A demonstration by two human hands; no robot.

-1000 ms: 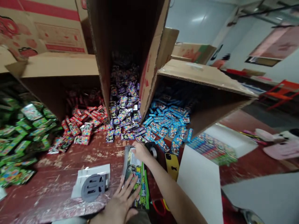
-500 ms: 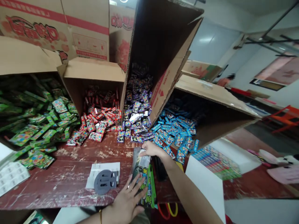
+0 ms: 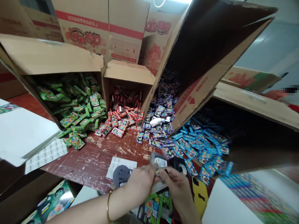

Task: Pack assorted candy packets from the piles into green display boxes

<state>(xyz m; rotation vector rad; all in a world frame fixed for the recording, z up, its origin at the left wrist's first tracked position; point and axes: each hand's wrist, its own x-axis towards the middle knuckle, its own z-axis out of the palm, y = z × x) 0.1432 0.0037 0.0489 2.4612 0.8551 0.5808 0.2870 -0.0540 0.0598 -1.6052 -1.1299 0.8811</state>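
Note:
My left hand (image 3: 143, 178) and my right hand (image 3: 177, 184) meet at the front middle of the table, fingertips pinched close together. What they pinch is small and partly hidden behind the fingers, so I cannot make it out. Just below them lie black-and-green printed packets (image 3: 151, 211), partly covered by the hands. Beyond the fingertips is a clear plastic piece with a white label (image 3: 161, 162). A grey slotted disc (image 3: 119, 176) rests on white paper (image 3: 116, 163), close to my left hand. Right of my right hand is a yellow phone case (image 3: 200, 196).
Tipped cartons spill small packets: green (image 3: 80, 115), red (image 3: 123, 116), purple (image 3: 161, 124) and blue (image 3: 198, 140). A black object (image 3: 178, 164) stands beyond my right hand. A sticker sheet (image 3: 48, 155) lies left; an open white box (image 3: 235, 199) is at right.
My left hand has risen from lying flat on the packets to meet my right hand, its fingers now closed. The right hand has turned in toward it. The view has swung left.

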